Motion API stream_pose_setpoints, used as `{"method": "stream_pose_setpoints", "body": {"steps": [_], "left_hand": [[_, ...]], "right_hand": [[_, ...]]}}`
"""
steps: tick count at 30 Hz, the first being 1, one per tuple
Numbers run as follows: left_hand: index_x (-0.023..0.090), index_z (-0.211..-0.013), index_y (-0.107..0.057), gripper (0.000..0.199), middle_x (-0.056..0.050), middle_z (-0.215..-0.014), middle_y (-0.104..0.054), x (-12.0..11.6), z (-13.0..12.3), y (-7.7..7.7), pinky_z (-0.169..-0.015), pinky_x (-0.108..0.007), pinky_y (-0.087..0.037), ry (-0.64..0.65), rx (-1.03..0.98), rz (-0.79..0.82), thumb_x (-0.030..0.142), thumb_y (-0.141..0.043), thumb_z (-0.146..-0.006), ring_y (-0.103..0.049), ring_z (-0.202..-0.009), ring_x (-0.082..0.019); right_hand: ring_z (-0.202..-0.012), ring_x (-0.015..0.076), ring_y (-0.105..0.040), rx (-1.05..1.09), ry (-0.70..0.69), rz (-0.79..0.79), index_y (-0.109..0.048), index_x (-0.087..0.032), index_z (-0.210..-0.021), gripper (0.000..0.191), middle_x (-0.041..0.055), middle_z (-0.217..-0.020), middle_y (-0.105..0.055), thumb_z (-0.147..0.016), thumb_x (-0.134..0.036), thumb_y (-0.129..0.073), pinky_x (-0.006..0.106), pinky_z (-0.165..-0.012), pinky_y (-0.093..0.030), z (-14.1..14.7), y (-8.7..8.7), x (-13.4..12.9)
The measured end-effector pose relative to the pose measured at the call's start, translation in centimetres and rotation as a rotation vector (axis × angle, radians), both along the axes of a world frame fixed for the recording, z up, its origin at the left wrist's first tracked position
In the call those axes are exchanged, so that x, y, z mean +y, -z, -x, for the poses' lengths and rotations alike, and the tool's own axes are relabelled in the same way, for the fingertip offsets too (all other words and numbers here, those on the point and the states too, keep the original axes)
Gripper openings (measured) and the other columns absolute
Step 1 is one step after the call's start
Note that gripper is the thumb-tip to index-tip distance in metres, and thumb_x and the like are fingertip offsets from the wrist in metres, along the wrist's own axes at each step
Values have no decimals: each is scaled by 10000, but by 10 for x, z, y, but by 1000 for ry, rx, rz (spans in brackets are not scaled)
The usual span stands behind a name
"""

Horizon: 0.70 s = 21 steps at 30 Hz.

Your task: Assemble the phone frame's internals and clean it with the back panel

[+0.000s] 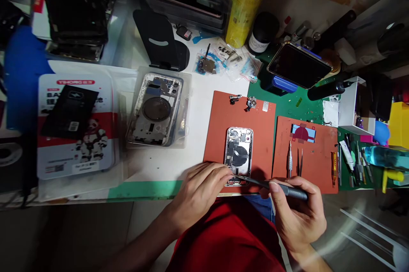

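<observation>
An opened phone housing [238, 153] lies on an orange-brown work mat [214, 136], its inner parts and round black pad exposed. My right hand [300, 212] grips a slim dark screwdriver [287, 190] by its handle, with the shaft pointing left. The tip reaches the lower end of the phone housing. Over the lower left corner of the housing rests my left hand [201, 187], fingers bent and pressed together beside the tip. What its fingertips hold, if anything, is hidden. Small metal parts [251, 103] lie at the mat's far edge.
A second orange mat [306, 161] at right carries tweezers [299, 162] and a silver driver [289, 160]. Another phone frame [156, 108] sits in a clear tray at left, beside a battery package [76, 153]. A propped phone [298, 65] and yellow can [244, 12] stand behind.
</observation>
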<state>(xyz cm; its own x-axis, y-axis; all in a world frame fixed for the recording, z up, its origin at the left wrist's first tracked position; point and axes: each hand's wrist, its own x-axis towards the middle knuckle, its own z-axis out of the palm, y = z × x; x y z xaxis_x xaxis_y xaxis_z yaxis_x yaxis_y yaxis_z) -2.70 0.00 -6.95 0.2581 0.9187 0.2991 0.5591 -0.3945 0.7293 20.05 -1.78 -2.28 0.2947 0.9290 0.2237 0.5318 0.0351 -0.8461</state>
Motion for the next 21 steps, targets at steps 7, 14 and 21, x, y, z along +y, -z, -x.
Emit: {"method": "stream_pose_setpoints", "body": {"steps": [7, 14, 21], "left_hand": [[217, -1150, -665, 115, 2, -1038, -809, 1, 0, 1, -877, -332, -602, -14, 4, -3, 154, -591, -1088, -777, -921, -155], [212, -1155, -663, 135, -2, -1040, -806, 2, 1, 0, -873, -332, -593, 12, 6, -12, 129, -583, -1085, -772, -921, -159], [208, -1135, -654, 119, -1, -1025, -802, 3, 0, -1, -848, -326, -577, 11, 7, -14, 119, -606, -1073, -763, -892, -161]], "right_hand": [[-640, 220, -819, 20, 3, 9, -706, -194, -1080, 346, 14, -822, -822, -826, -178, -941, 297, -623, -691, 0, 0, -2], [-664, 214, -822, -13, -37, 8, -705, -203, -1092, 345, 17, -852, -826, -837, -200, -939, 300, -641, -699, 1, -4, 1], [-661, 193, -819, -38, -88, -18, -702, -209, -1104, 337, 12, -869, -829, -850, -164, -919, 267, -652, -707, 4, -11, 4]]}}
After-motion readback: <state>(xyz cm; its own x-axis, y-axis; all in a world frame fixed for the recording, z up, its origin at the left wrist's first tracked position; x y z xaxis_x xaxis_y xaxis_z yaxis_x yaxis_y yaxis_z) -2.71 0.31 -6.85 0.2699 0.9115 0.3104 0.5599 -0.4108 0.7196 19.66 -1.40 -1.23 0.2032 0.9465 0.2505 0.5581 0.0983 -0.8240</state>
